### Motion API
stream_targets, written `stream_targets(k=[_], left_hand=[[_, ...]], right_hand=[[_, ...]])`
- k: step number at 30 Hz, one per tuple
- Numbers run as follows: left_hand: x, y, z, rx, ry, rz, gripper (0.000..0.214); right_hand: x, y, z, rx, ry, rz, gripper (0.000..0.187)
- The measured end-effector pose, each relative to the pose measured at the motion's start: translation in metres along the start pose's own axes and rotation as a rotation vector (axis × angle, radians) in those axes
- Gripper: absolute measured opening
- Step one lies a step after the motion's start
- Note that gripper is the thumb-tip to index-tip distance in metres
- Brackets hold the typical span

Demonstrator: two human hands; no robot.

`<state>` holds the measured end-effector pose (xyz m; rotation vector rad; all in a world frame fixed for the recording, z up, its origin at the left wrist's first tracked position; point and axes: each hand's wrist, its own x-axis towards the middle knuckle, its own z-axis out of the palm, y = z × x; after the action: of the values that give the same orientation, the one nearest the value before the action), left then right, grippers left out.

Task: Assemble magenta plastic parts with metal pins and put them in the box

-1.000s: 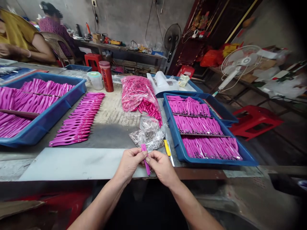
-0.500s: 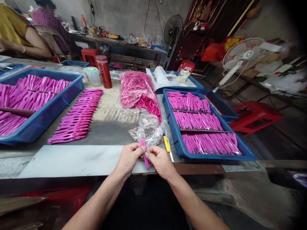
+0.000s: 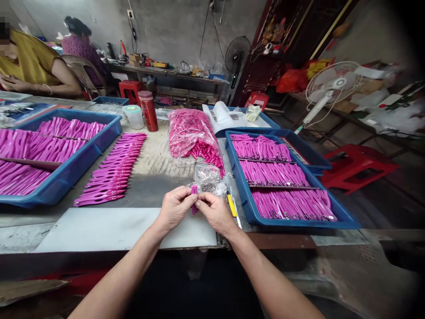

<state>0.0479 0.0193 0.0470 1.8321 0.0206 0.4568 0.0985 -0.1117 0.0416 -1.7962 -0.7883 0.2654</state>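
My left hand [image 3: 175,207] and my right hand [image 3: 215,212] meet over the near edge of the metal table [image 3: 109,226]. Both pinch one small pink plastic piece [image 3: 194,198], held nearly upright between the fingertips. Just behind them lies a clear bag of small metal parts [image 3: 207,182]. A yellow-handled tool [image 3: 231,205] rests on the table right of my right hand.
A blue tray of pink pieces [image 3: 332,221] stands at the right, another blue tray [image 3: 79,161] at the left. A row of loose pink pieces [image 3: 111,173] and a pink-filled plastic bag [image 3: 192,135] lie between. Two people sit far left. Red stool [image 3: 358,166] at right.
Both hands have moved slightly forward over the table with the pink piece, which now stands more upright and shows less below the fingers.
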Motion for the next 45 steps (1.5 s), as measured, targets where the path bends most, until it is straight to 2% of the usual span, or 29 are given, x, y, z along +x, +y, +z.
stream_targets(k=[11,22,37,45], left_hand=[[0.002,-0.017,-0.003,0.071,-0.039,0.059,0.02],[0.0,-0.02,-0.003,0.067,-0.053,0.063,0.023],[0.002,-0.021,-0.003,-0.017,-0.028,-0.029,0.021],[0.007,-0.015,-0.003,-0.171,0.038,-0.186,0.018]], right_hand=[[0.008,0.009,0.006,-0.115,-0.015,-0.036,0.019],[0.008,0.012,0.008,-0.13,-0.012,-0.066,0.019],[0.01,0.012,0.007,-0.118,-0.017,-0.023,0.02],[0.012,0.007,0.004,-0.066,-0.04,-0.016,0.022]])
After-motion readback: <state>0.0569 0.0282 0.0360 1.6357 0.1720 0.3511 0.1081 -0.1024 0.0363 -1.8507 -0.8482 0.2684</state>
